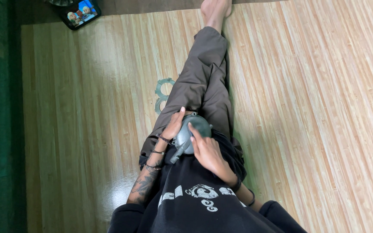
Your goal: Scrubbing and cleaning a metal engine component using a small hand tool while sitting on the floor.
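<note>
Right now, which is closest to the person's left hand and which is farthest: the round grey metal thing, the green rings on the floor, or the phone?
1. Round grey metal part: in the lap, touched by the left hand.
2. Green rings: on the wooden floor, just beyond the hand, beside the leg.
3. Phone: far off at the floor's top left corner, screen lit.
</note>
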